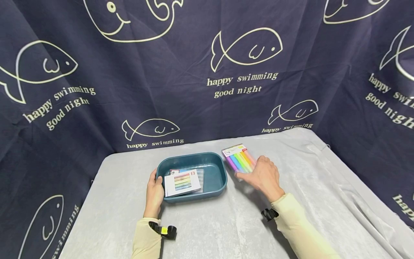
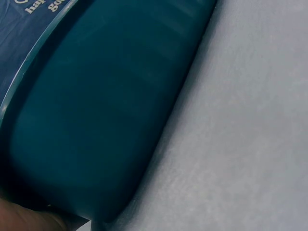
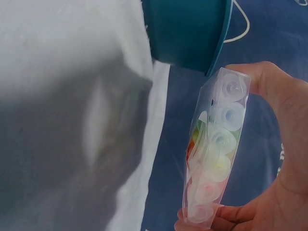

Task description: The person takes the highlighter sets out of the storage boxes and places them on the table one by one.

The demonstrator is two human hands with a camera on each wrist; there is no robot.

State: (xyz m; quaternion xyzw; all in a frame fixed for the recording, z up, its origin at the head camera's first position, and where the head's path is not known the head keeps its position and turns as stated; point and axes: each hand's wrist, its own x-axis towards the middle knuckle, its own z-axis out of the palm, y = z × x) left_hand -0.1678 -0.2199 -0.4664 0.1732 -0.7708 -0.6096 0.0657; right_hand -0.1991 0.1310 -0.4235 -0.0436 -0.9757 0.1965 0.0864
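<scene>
My left hand [image 1: 154, 192] grips the left end of a teal plastic bin [image 1: 214, 176], its thumb over the rim. Only a bit of that hand [image 2: 26, 217] shows in the left wrist view, at the corner of the bin's outer wall [image 2: 96, 106]. Just right of the bin, my right hand [image 1: 266, 177] holds a clear pack of colored highlighters [image 1: 238, 160] by its sides. Seen end-on in the right wrist view, the highlighter pack [image 3: 214, 144] sits tilted between thumb and fingers, raised off the table.
Inside the bin lies a white flat box with a striped picture [image 1: 182, 182], on top of a clear flat pack [image 1: 201, 175]. A light grey cloth [image 1: 207, 230] covers the table. Behind and at both sides hangs a dark blue curtain [image 1: 194, 90] with fish drawings.
</scene>
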